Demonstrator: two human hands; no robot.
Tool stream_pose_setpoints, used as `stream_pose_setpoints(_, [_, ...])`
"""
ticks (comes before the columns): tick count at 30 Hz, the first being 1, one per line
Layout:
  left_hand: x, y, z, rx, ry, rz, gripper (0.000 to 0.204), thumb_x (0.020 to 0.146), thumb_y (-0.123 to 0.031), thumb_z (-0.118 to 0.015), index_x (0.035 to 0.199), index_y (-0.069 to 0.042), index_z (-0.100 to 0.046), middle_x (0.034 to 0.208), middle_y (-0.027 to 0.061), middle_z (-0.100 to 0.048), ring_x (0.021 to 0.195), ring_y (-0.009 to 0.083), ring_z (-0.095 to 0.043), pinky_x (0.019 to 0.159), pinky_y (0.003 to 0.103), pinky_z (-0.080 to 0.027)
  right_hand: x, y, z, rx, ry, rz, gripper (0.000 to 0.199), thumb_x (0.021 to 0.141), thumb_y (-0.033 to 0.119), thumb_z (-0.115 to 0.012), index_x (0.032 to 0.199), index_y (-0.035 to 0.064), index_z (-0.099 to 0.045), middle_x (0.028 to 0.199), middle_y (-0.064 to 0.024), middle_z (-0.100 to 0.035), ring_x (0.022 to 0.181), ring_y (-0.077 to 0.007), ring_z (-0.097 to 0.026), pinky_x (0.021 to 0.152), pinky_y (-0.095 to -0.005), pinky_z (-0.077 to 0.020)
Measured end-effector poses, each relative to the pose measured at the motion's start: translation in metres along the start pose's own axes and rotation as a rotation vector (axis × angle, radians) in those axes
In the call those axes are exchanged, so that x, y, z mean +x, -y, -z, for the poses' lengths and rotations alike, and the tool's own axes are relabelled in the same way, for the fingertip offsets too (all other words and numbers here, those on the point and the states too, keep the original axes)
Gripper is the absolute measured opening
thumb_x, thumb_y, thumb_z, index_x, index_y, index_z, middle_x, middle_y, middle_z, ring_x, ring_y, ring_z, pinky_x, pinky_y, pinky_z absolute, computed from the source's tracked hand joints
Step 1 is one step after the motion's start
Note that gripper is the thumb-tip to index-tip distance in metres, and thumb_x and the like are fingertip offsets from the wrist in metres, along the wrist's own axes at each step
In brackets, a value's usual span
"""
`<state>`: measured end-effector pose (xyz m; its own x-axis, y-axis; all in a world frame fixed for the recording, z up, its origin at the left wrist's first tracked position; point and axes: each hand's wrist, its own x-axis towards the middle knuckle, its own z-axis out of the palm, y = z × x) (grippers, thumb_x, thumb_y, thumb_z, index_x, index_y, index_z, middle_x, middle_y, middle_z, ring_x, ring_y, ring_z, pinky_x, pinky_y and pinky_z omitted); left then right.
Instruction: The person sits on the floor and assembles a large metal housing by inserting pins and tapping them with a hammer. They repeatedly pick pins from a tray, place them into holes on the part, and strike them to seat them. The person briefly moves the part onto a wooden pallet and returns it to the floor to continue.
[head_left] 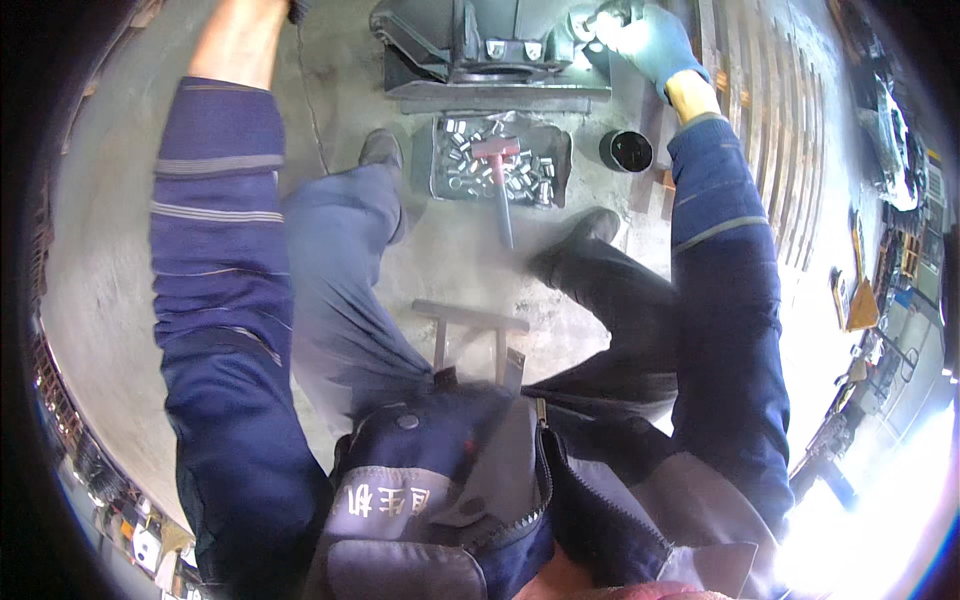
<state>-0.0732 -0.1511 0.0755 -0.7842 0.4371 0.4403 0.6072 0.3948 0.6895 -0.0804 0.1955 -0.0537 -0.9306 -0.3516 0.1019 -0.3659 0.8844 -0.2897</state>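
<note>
My right hand (648,45), in a pale blue-grey glove, is at the right side of a big dark metal casting (475,70). Its fingers look closed at a small bright metal spot, where glare hides what they hold. My left forearm (235,45) runs out past the upper edge, so the left hand lies beyond the picture. Below the casting, a black tray (436,160) holds many short shiny metal sleeves (520,182). Across the tray lies a hammer (497,160) with a reddish head, its grey handle sticking out over the near rim.
A round black can (628,151) with dark contents stands right of the tray. Long brown bars (765,130) lie side by side at the right. My shoes (381,152) flank the tray. A metal stool frame (470,318) shows between my legs. A broom-like tool (860,300) is far right.
</note>
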Motion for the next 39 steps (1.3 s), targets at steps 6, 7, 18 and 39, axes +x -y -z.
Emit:
stream_pose_setpoints(6, [-0.001, 0.001, -0.017, -0.275, -0.016, 0.083, 0.057, 0.09, 0.002, -0.064, 0.146, -0.002, -0.052, 0.14, 0.0131, -0.061, 0.126, 0.0228, -0.059, 0.106, 0.034, -0.05, 0.007, -0.026, -0.027, -0.133, 0.047, -0.122, 0.048, 0.083, 0.049, -0.077, 0.111, 0.01, -0.075, 0.103, -0.0201, -0.074, 0.097, -0.039, -0.071, 0.086, -0.0459, -0.0553])
stream_pose_setpoints(7, [-0.012, 0.005, -0.023, 0.035, -0.074, 0.084, 0.055, 0.09, -0.002, -0.066, 0.144, -0.001, -0.054, 0.132, 0.0142, -0.066, 0.117, 0.0223, -0.065, 0.098, 0.034, -0.053, 0.007, -0.027, -0.03, -0.107, 0.065, -0.15, 0.049, 0.082, 0.048, -0.077, 0.112, 0.0099, -0.075, 0.104, -0.0201, -0.074, 0.098, -0.0388, -0.071, 0.087, -0.0458, -0.0554])
stream_pose_setpoints(18, [-0.052, 0.117, -0.127, 0.443, 0.031, 0.347, 0.052, 0.095, -0.021, -0.06, 0.144, -0.006, -0.056, 0.144, 0.0217, -0.059, 0.131, 0.0386, -0.057, 0.11, 0.044, -0.046, 0.009, -0.007, -0.017, -0.192, 0.155, 0.196, 0.042, 0.094, 0.048, -0.058, 0.08, 0.0134, -0.076, 0.084, -0.0171, -0.073, 0.077, -0.0395, -0.069, 0.069, -0.0533, -0.051])
stream_pose_setpoints(39, [-0.047, 0.115, -0.125, 0.487, 0.048, 0.399, 0.053, 0.093, -0.017, -0.059, 0.146, -0.012, -0.056, 0.141, 0.0179, -0.061, 0.124, 0.0368, -0.062, 0.105, 0.043, -0.051, 0.011, -0.019, -0.04, -0.245, 0.036, 0.031, 0.037, 0.091, 0.047, -0.064, 0.112, 0.0184, -0.074, 0.107, -0.0137, -0.075, 0.1, -0.0363, -0.07, 0.088, -0.0451, -0.0549])
